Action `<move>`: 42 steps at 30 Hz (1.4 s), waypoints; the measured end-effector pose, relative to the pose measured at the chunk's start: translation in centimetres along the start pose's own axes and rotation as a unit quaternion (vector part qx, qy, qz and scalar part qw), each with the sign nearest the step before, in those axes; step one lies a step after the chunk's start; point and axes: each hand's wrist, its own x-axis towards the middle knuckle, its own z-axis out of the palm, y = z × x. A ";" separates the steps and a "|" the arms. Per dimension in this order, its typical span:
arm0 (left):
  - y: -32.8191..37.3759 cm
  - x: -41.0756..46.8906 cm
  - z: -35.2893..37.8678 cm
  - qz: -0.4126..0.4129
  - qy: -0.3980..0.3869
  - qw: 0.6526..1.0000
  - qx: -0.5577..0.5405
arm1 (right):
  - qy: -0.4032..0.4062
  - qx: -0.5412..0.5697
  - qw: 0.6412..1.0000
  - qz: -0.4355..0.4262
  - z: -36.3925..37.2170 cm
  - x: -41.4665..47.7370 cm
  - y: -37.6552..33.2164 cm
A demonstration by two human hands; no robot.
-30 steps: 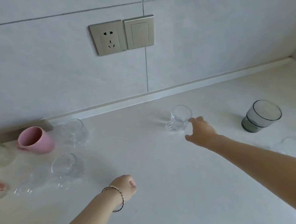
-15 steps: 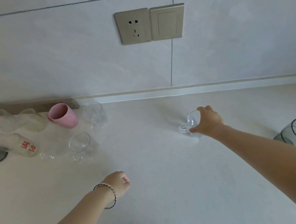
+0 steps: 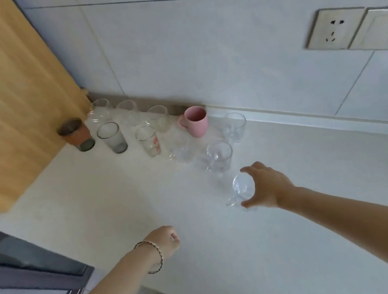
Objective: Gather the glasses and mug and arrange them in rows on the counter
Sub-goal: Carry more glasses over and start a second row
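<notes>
Head view. The right grip [image 3: 267, 186] holds a small clear handled glass [image 3: 243, 187] between thumb and curled fingers, with its handle pointing left, near the gathered glassware. The left grip [image 3: 163, 243], fisted on nothing and with a bracelet [image 3: 154, 256] at the wrist, hovers over the white counter [image 3: 119, 196]. By the wall stand a pink mug [image 3: 196, 121], a printed glass [image 3: 148, 140], a grey tumbler [image 3: 111, 137], a brown-banded tumbler [image 3: 75, 134] and several clear glasses in two rough rows.
</notes>
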 end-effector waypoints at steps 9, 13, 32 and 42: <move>-19.6 -4.2 -8.3 -0.032 0.027 0.999 0.005 | 0.021 -0.006 0.999 -0.028 4.3 3.1 -20.4; -25.7 -4.1 -11.1 -0.065 0.039 0.997 -0.031 | 0.016 0.008 1.000 -0.014 5.8 5.1 -26.7; -38.1 8.2 -24.6 -0.109 0.031 0.991 -0.077 | -0.008 0.028 0.996 -0.085 11.2 26.5 -50.8; -40.7 10.4 -26.1 -0.070 0.010 0.997 -0.040 | -0.014 0.074 0.997 -0.030 13.4 28.3 -54.1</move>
